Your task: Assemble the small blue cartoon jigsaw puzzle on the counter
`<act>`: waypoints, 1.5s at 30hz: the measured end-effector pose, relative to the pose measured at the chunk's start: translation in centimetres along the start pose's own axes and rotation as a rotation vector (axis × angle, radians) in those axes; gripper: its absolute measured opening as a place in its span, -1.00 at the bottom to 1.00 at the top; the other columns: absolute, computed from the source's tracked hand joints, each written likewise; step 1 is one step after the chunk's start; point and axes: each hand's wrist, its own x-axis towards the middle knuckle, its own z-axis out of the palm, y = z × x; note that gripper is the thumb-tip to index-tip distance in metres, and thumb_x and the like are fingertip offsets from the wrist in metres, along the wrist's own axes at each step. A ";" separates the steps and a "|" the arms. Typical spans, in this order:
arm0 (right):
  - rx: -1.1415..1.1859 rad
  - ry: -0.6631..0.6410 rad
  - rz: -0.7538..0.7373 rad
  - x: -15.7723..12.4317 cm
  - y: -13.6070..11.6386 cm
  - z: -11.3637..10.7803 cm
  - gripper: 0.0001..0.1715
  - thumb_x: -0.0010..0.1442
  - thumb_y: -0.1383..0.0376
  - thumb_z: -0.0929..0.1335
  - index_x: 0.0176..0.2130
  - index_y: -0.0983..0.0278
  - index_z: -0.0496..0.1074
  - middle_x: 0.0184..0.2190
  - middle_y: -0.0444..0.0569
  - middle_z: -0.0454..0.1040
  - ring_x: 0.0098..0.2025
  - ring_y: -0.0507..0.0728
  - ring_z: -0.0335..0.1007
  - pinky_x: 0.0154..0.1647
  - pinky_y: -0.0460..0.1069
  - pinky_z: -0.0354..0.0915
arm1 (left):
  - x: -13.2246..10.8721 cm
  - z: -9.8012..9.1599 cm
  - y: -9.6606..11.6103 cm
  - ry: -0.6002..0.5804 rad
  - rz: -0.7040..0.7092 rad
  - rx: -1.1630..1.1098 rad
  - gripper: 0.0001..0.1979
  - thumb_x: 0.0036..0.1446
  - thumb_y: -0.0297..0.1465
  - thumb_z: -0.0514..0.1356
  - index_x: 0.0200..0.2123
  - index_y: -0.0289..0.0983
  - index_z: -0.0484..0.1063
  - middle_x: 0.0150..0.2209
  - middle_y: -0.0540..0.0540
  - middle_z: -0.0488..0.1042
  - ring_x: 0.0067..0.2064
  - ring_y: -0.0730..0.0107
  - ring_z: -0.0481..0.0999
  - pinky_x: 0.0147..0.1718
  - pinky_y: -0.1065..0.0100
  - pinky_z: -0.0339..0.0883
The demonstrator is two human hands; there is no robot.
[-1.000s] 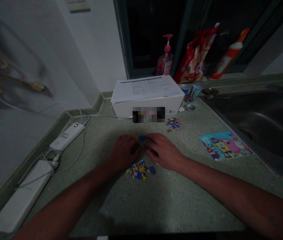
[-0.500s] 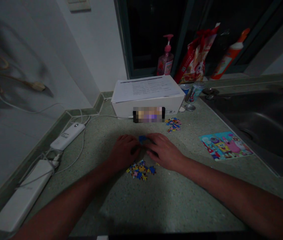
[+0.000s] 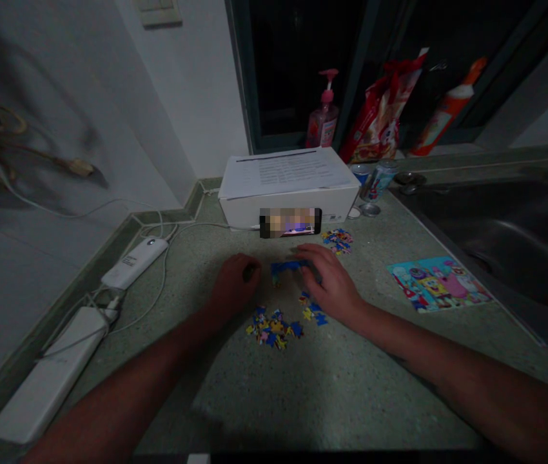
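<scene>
Joined blue jigsaw pieces [image 3: 287, 265] form a short strip on the counter, with a piece running down from its left end. My right hand [image 3: 329, 278] lies over the strip's right end, fingers stretched out and touching it. To the left of the strip is my left hand [image 3: 235, 281], its fingers curled together; whatever they may hold is hidden. Closer to me lies a pile of loose jigsaw pieces [image 3: 274, 327] in yellow, blue and pink. Several loose pieces [image 3: 313, 312] sit beside and below my right hand.
Against a white box [image 3: 240, 209] leans a phone [image 3: 315, 225], with another pile of pieces [image 3: 338, 240] to its right. A colourful cartoon picture sheet [image 3: 441, 283] lies near the sink [image 3: 506, 225]. Cables and a white power strip [image 3: 51, 380] run along the left.
My hands have moved apart, the left going left and the right going right. The blue strip and the loose pieces by my right hand now show more fully.
</scene>
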 end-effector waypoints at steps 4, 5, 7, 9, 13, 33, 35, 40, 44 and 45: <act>0.032 0.086 -0.038 0.8 -0.1 -1.2 -0.65 0.47 0.34 0.29 0.17 0.15 0.49 0.18 0.12 0.57 0.26 0.32 0.48 0.26 0.36 0.43 | 0.2 0.2 -0.4 0.042 -0.089 -0.107 -0.89 0.22 -0.40 0.25 -0.22 -0.22 0.60 -0.21 -0.14 0.64 -0.15 0.16 0.61 -0.03 0.15 0.49; 0.031 0.097 -0.064 1.2 -0.2 -1.8 -0.66 0.47 0.33 0.30 0.16 0.14 0.50 0.19 0.11 0.56 0.28 0.32 0.47 0.27 0.36 0.42 | 0.3 0.2 -0.5 0.054 -0.114 -0.137 -0.89 0.22 -0.39 0.26 -0.23 -0.22 0.60 -0.21 -0.13 0.64 -0.16 0.16 0.62 -0.03 0.15 0.49; 0.026 0.154 -0.080 2.1 -0.6 -3.2 -0.68 0.46 0.31 0.31 0.14 0.13 0.51 0.20 0.09 0.57 0.27 0.32 0.47 0.28 0.36 0.40 | 0.6 0.2 -0.7 0.083 -0.165 -0.195 -0.89 0.21 -0.36 0.26 -0.25 -0.21 0.60 -0.22 -0.12 0.65 -0.17 0.17 0.62 -0.05 0.16 0.49; 0.009 0.199 -0.060 2.8 -0.9 -4.4 -0.68 0.46 0.30 0.32 0.14 0.12 0.52 0.19 0.08 0.58 0.27 0.33 0.48 0.29 0.36 0.39 | 1.1 0.0 -1.0 0.111 -0.207 -0.248 -0.89 0.20 -0.35 0.26 -0.27 -0.21 0.59 -0.24 -0.09 0.66 -0.18 0.18 0.63 -0.06 0.18 0.50; -0.068 0.086 -0.085 2.6 -0.9 -4.8 -0.72 0.46 0.27 0.33 0.10 0.16 0.54 0.13 0.11 0.61 0.24 0.35 0.50 0.25 0.37 0.42 | 2.0 -0.5 -1.6 0.160 -0.251 -0.310 -0.90 0.18 -0.34 0.26 -0.32 -0.21 0.57 -0.26 -0.07 0.68 -0.18 0.21 0.65 -0.06 0.21 0.50; -0.098 -0.184 -0.151 -0.6 0.5 -2.6 -0.70 0.49 0.28 0.31 0.08 0.25 0.57 0.10 0.18 0.63 0.23 0.34 0.52 0.26 0.35 0.45 | 1.7 -0.2 -1.8 0.125 -0.219 -0.289 -0.92 0.21 -0.37 0.27 -0.30 -0.21 0.58 -0.25 -0.08 0.68 -0.18 0.20 0.65 -0.05 0.19 0.50; -0.094 -0.197 -0.146 -0.7 0.5 -2.7 -0.70 0.49 0.27 0.31 0.09 0.25 0.58 0.11 0.19 0.62 0.23 0.35 0.52 0.27 0.36 0.44 | 1.7 -0.2 -1.8 0.125 -0.214 -0.285 -0.92 0.21 -0.37 0.27 -0.30 -0.21 0.58 -0.24 -0.08 0.68 -0.17 0.19 0.65 -0.05 0.18 0.50; -0.085 -0.215 -0.132 -0.7 0.5 -2.9 -0.68 0.49 0.25 0.30 0.09 0.22 0.59 0.12 0.17 0.62 0.24 0.34 0.52 0.27 0.38 0.43 | 1.7 -0.2 -1.6 0.126 -0.213 -0.277 -0.91 0.20 -0.36 0.26 -0.31 -0.21 0.57 -0.25 -0.08 0.68 -0.19 0.20 0.65 -0.05 0.20 0.51; -0.090 -0.235 -0.153 -0.6 0.3 -3.1 -0.69 0.49 0.26 0.31 0.08 0.22 0.60 0.10 0.17 0.63 0.24 0.33 0.52 0.26 0.37 0.44 | 1.7 -0.3 -1.5 0.120 -0.211 -0.261 -0.91 0.20 -0.35 0.26 -0.30 -0.21 0.58 -0.25 -0.08 0.67 -0.19 0.21 0.64 -0.05 0.20 0.51; -0.091 -0.239 -0.166 -0.6 0.3 -3.1 -0.70 0.49 0.26 0.31 0.07 0.22 0.60 0.09 0.16 0.63 0.23 0.33 0.52 0.26 0.37 0.44 | 1.7 -0.3 -1.5 0.118 -0.213 -0.258 -0.90 0.20 -0.35 0.26 -0.30 -0.21 0.58 -0.25 -0.07 0.67 -0.19 0.21 0.64 -0.05 0.21 0.51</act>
